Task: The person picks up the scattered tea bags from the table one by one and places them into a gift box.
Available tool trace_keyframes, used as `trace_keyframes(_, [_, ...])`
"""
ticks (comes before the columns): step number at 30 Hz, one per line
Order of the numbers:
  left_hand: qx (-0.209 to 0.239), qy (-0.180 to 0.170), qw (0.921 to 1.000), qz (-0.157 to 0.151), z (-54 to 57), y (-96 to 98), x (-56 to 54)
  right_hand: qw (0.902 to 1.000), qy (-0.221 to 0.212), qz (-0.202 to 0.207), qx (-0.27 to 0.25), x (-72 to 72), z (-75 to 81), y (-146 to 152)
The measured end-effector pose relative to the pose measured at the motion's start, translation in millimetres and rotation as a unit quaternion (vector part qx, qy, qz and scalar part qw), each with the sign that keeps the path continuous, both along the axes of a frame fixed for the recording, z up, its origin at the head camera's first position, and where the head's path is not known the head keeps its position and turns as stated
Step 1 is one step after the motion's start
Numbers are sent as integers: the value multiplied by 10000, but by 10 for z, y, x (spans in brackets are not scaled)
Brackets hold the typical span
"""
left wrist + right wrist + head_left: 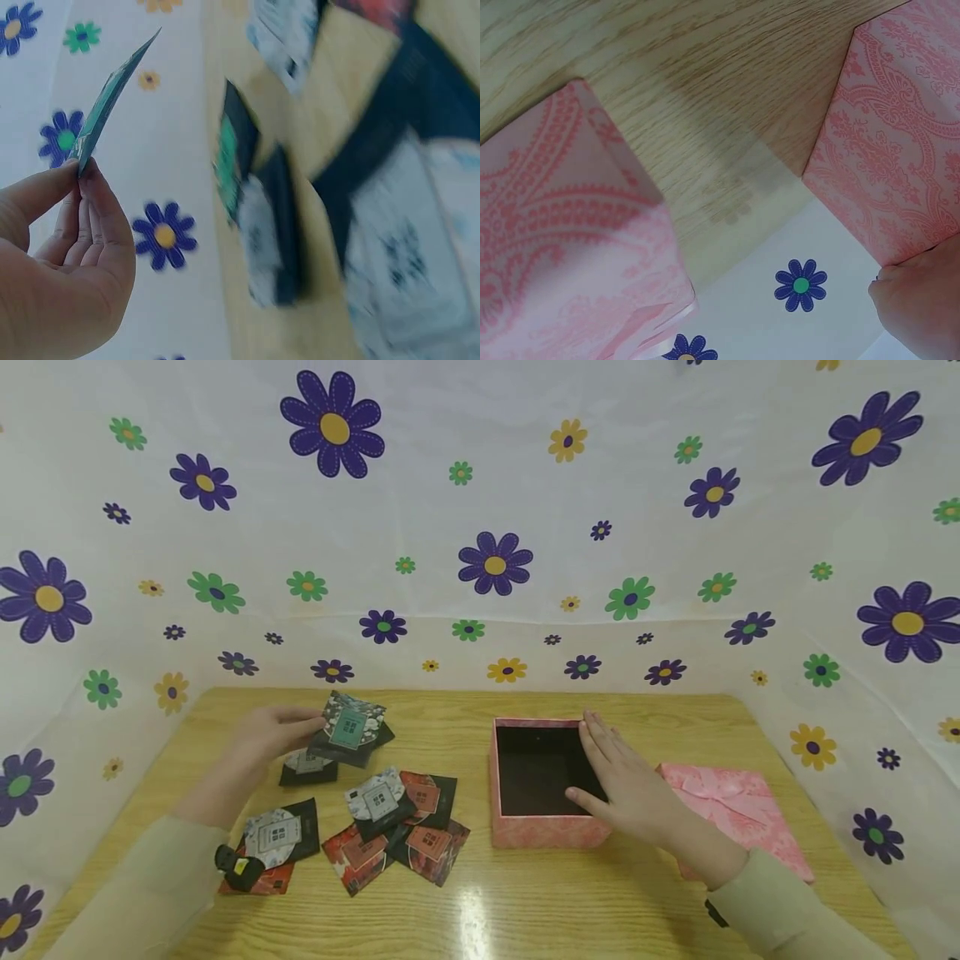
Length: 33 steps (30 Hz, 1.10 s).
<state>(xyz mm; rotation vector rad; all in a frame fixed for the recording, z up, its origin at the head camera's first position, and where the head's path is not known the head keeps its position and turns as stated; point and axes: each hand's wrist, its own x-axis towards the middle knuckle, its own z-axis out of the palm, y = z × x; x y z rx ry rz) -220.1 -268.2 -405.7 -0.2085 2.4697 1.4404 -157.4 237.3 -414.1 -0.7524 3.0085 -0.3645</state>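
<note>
Left hand (258,742) has a green-label packet (351,727) pinched thumb-to-fingers by one edge, held above the bench (420,927), left of the box. Right hand (628,785) isn't gripping, fingers straight along the right rim of the open pink box (543,833), thumb spread over the opening.

Risks, my read:
- Pinch is on the edge only, rest of the packet unsupported. Loose grip or a bump and it pivots or drops.
- Another green-label packet (231,161) and a white-label packet (262,244) lie just below. Carry it low and it could snag or drag them.
- Nearer heap: white-label packet (377,799) lapping over red packets (360,853). A sleeve brush could scatter it.
- Right thumb narrows the opening; uneven push on that rim could slide or tip the box.
- Bow-topped lid (750,835) lies by the right forearm, easy to knock.
</note>
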Motion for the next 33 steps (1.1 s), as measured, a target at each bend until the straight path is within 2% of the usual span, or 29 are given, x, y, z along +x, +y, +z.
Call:
trace_keyframes(4, [-3,70,10000,-62,119,218,-58,10000,87,40,10,0,3,-1])
trace_keyframes(11, [236,533,9980,-227,281,603,-129,10000,53,42,19,-3,11,-9])
trace_keyframes(20, [735,576,9947,-429,390,1146,-163,10000,75,61,-8,0,19,-11])
trace_keyframes(26, [1106,668,9894,-657,402,1528,-132,9999,108,65,-9,5,19,-13])
trace_keyframes(33, [1336,717,9844,-894,302,1862,-117,9999,162,45,4,5,23,-20])
